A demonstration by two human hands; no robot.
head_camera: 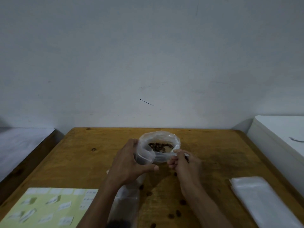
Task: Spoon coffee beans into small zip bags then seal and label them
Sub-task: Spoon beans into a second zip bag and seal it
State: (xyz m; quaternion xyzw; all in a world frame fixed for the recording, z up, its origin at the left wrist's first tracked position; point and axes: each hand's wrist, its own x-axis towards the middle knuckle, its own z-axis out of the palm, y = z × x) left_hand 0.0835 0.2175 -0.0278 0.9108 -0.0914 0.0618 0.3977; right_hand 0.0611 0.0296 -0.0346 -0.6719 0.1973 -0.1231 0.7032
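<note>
A big clear bag (162, 139) sits open near the far middle of the wooden worktop (213, 153), its mouth rolled wide, with a shallow layer of dark coffee beans (158, 146) in the bottom. Just in front of it the left hand (131, 163) holds a small zip bag (145, 156), fingers curled round its left side and thumb stretched out beneath it; the bag's mouth faces the beans and it looks almost empty. The right hand (184, 162) meets it from the right, fingers pinched together on what seems to be the edge of the small bag or a pale handle; the blur there makes it hard to tell which.

Under the left forearm, at the near edge, lies another clear bag (125, 208), partly hidden by the arm, with a dark clump of beans at its near end. Loose beans (178, 213) are scattered on the wood between the forearms and nearer. At near left is a pale yellow label sheet (49, 208), some white stickers still on it, their print unreadable. At near right lies a flat stack of empty bags (263, 199). A white surface (283, 129) stands beside the worktop at far right, a grey one (21, 145) at left, and a bare wall (148, 55) behind.
</note>
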